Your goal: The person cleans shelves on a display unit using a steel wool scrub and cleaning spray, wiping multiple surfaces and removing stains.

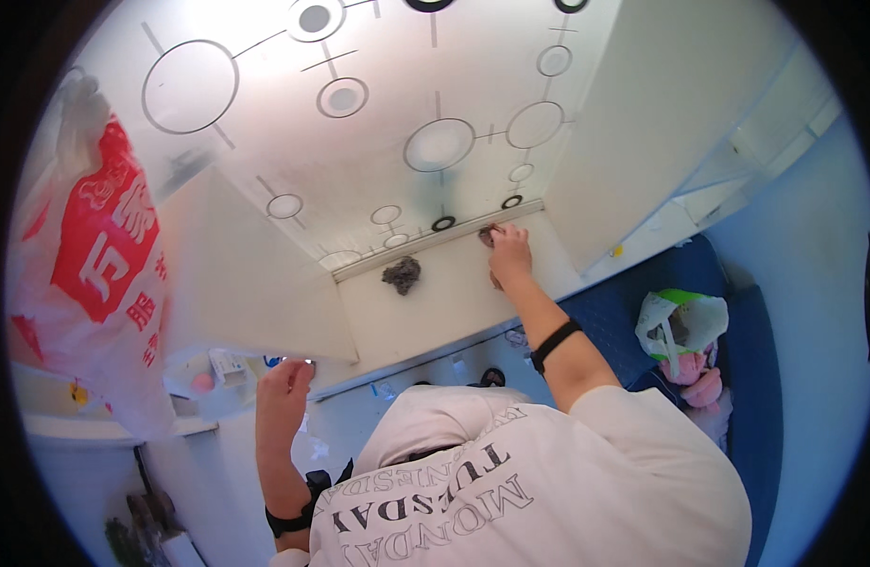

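Observation:
My right hand [511, 255] reaches into the far right part of a white cubby. Its fingers are closed on a small dark grey-brown wad [486, 235], held at the ledge along the back panel. A second dark grey, fluffy-looking wad [402, 275] lies on the white shelf board [442, 305], left of that hand. My left hand [284, 390] is at the lower front edge of the left side panel [257, 283], fingers curled. Whether it grips the edge or a small thing is unclear.
A patterned back panel [378, 163] with printed circles rises behind the shelf. At left hangs a red and white plastic bag [109, 241] bearing writing. The right side panel [640, 127] slants inward. A blue sofa [612, 312] holds an open bag [683, 322] and pink plush [700, 386].

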